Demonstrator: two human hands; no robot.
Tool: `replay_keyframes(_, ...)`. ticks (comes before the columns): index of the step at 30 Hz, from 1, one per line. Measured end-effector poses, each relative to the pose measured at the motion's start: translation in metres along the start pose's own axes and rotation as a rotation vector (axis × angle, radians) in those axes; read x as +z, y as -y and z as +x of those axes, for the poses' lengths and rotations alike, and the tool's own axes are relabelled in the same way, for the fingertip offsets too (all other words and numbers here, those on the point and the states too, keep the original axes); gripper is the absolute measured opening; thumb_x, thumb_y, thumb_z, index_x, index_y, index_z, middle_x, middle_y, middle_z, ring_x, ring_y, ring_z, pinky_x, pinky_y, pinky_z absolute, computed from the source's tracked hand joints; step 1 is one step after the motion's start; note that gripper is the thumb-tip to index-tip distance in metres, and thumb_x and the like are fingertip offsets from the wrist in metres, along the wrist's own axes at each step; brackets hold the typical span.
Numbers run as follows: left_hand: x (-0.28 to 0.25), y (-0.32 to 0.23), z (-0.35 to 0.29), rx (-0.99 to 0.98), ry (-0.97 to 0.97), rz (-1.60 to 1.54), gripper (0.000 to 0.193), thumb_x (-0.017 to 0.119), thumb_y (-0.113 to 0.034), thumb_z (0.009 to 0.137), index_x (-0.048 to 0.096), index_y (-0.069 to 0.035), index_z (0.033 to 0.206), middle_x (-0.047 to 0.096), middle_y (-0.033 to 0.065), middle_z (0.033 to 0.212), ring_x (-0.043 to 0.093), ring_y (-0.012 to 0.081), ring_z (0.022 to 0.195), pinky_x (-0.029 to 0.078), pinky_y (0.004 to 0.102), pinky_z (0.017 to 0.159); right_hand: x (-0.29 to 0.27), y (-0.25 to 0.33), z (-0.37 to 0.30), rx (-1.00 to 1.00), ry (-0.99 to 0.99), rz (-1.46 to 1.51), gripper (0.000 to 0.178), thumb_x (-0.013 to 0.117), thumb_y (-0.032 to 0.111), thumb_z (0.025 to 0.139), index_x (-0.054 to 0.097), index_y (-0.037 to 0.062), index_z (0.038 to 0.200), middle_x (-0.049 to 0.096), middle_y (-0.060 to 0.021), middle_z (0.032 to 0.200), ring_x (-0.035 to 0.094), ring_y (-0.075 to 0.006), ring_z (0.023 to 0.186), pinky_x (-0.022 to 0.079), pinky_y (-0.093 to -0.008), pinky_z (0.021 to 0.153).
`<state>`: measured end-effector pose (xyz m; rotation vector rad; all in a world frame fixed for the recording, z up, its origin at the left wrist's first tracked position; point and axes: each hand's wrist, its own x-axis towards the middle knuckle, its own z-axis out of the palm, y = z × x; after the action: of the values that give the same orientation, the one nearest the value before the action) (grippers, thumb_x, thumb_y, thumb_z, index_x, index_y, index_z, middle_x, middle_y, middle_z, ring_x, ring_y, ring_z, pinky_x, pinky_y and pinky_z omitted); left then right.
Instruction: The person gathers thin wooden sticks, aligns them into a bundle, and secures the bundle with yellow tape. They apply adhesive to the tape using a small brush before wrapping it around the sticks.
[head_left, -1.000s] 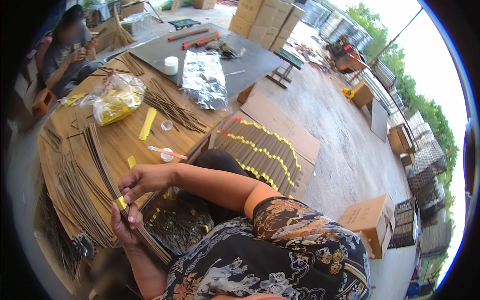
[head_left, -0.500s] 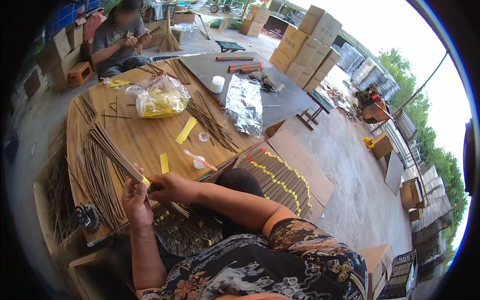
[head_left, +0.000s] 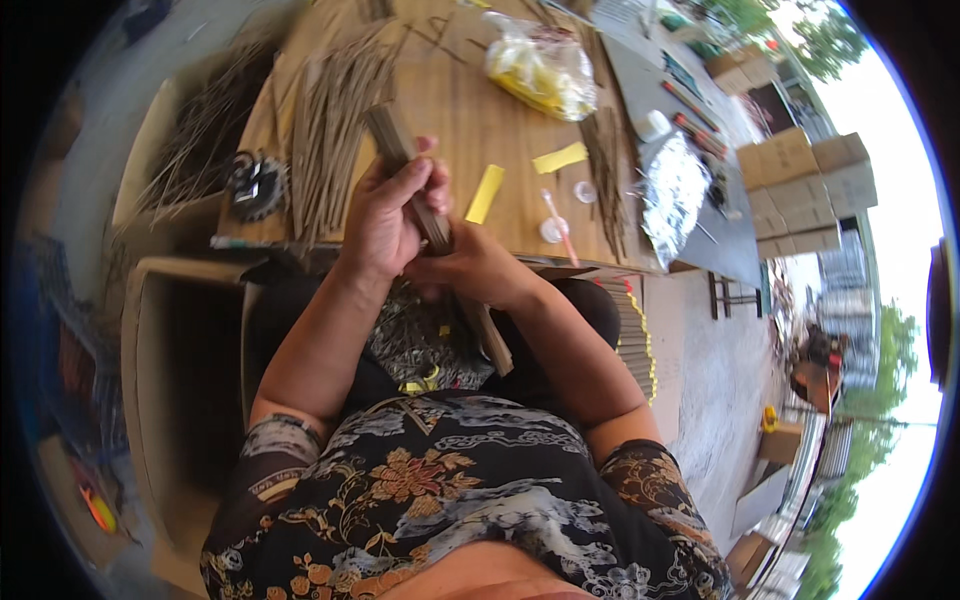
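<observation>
A bundle of thin brown incense sticks (head_left: 389, 135) slants from over the table down toward my lap. My left hand (head_left: 385, 220) is closed around its middle, thumb lying along the sticks. Just below, my right hand (head_left: 475, 265) wraps the same bundle, its fingers partly hidden and a little blurred. The bundle's lower end shows beneath my right wrist. Beyond my hands, loose incense sticks (head_left: 335, 140) lie in a pile on the wooden table (head_left: 440, 80). A yellow paper strip (head_left: 485, 194) lies just past my right hand, and another yellow strip (head_left: 560, 158) farther right.
A small clear cup (head_left: 553, 231) with a pinkish brush (head_left: 560, 220) stands near the table edge. Behind lie a plastic bag of yellow strips (head_left: 540, 75) and a silver foil sheet (head_left: 672, 190). A black device (head_left: 258, 185) sits at the left corner; an open cardboard box (head_left: 185, 400) stands below.
The view has swung down and left. Both hands still hold the bundle, now lower against the table edge. The yellow band seen around it before is hidden from sight.
</observation>
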<state>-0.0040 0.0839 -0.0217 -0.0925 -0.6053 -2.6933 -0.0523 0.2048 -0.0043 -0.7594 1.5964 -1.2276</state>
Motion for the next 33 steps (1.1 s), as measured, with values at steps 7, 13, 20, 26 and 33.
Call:
replay_keyframes(7,-0.015,-0.024,0.012,0.113,-0.296,0.216,0.018,0.064,-0.018,0.078,0.055,-0.006,0.087,0.051,-0.0001,0.064,0.046,0.0076,0.050,0.039,0.0220,0.047,0.017,-0.029,0.004,-0.142,-0.374,-0.674,0.020,0.057,0.018,0.079,0.048,-0.0007,0.077,0.049,-0.0057,0.056,0.051,-0.0174,0.048,0.043,-0.0324,0.045)
replay_keyframes(13,-0.023,-0.038,0.018,0.001,-0.146,0.090,0.016,0.063,-0.018,0.080,0.055,-0.005,0.084,0.047,-0.0039,0.059,0.042,0.0053,0.048,0.036,0.0188,0.045,0.017,-0.009,-0.005,0.140,-0.002,-0.133,0.023,0.055,0.018,0.081,0.049,-0.0036,0.087,0.053,-0.0163,0.059,0.054,-0.0247,0.055,0.043,-0.0376,0.054)
replay_keyframes(20,-0.018,-0.027,0.019,0.065,-0.315,0.276,0.022,0.061,-0.023,0.081,0.054,-0.004,0.090,0.042,-0.0051,0.055,0.038,0.0035,0.045,0.033,0.0184,0.042,0.023,-0.040,0.004,-0.038,-0.286,-0.431,0.019,0.056,0.017,0.080,0.049,-0.0006,0.084,0.049,-0.0062,0.057,0.049,-0.0145,0.046,0.041,-0.0284,0.044)
replay_keyframes(26,-0.014,-0.024,0.019,0.108,-0.424,0.336,0.020,0.062,-0.024,0.081,0.054,-0.006,0.082,0.041,-0.0051,0.054,0.037,0.0040,0.043,0.032,0.0193,0.041,0.018,-0.030,0.000,0.116,-0.165,-0.348,0.022,0.054,0.016,0.080,0.048,-0.0042,0.085,0.056,-0.0147,0.066,0.056,-0.0203,0.064,0.045,-0.0364,0.060)
replay_keyframes(33,-0.019,-0.023,0.019,0.149,-0.310,0.258,0.019,0.060,-0.024,0.082,0.053,-0.006,0.081,0.041,-0.0046,0.055,0.036,0.0043,0.042,0.032,0.0188,0.039,0.009,-0.030,0.000,0.082,-0.068,-0.273,0.026,0.058,0.020,0.078,0.050,-0.0015,0.090,0.058,-0.0172,0.072,0.058,-0.0258,0.066,0.044,-0.0362,0.062)
